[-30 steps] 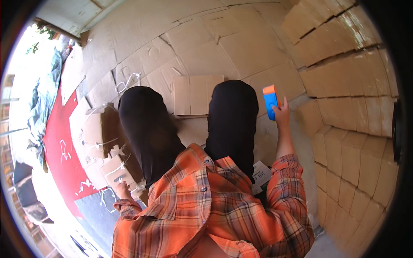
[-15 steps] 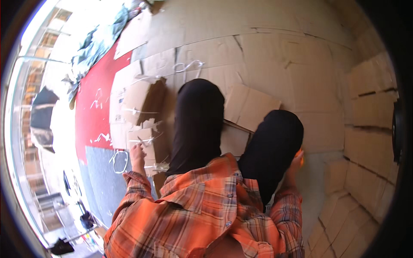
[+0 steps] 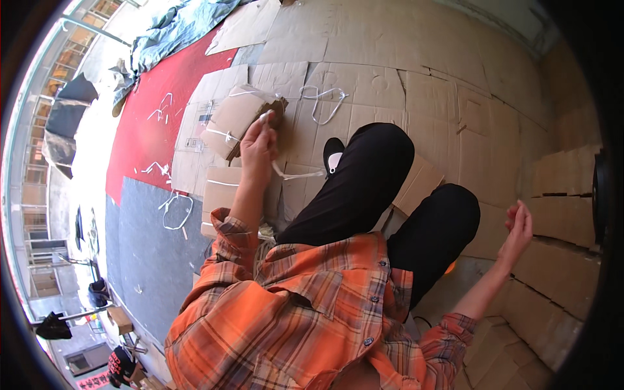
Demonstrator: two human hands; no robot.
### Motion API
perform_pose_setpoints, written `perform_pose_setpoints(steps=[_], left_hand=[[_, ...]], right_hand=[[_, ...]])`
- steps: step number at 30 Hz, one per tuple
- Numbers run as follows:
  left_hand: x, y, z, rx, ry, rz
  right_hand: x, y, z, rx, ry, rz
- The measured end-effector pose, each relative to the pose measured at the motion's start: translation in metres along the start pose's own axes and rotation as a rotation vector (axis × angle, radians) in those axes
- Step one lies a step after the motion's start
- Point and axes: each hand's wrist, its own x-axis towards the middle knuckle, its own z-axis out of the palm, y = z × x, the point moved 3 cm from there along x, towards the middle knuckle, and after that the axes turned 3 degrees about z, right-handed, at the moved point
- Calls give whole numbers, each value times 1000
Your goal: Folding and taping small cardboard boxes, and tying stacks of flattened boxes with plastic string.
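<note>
My left hand (image 3: 258, 146) is raised beside a bundle of flat cardboard pieces (image 3: 237, 117) bound with white string. Its fingers are pinched on a white string (image 3: 296, 175), whose loose tail trails below the hand toward my left leg. A second tied cardboard stack (image 3: 221, 192) lies nearer to me, partly behind my left forearm. Off to the right of my right knee, my right hand (image 3: 517, 231) is held out with its fingers stretched and nothing seen in it. An orange object (image 3: 450, 268) shows only in part beside my right thigh.
Flattened cardboard (image 3: 364, 84) covers the floor ahead. Stacked cardboard (image 3: 562, 221) rises along the right. On the left are a red mat (image 3: 156, 130) and a grey mat (image 3: 153, 253) with string scraps. A loose string loop (image 3: 322, 101) lies beyond my left knee.
My left hand has moved up and forward from the nearer stack and now pinches string. My right hand has left the orange object and swung out to the right. The view has shifted.
</note>
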Motion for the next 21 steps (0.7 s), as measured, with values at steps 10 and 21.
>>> perform_pose_setpoints(steps=[10, 21], left_hand=[[-84, 22, 130, 118, -612, 367], [-97, 5, 116, 695, -726, 749]], right_hand=[[-122, -106, 204, 361, -1211, 148], [-134, -101, 238, 630, -1148, 303]])
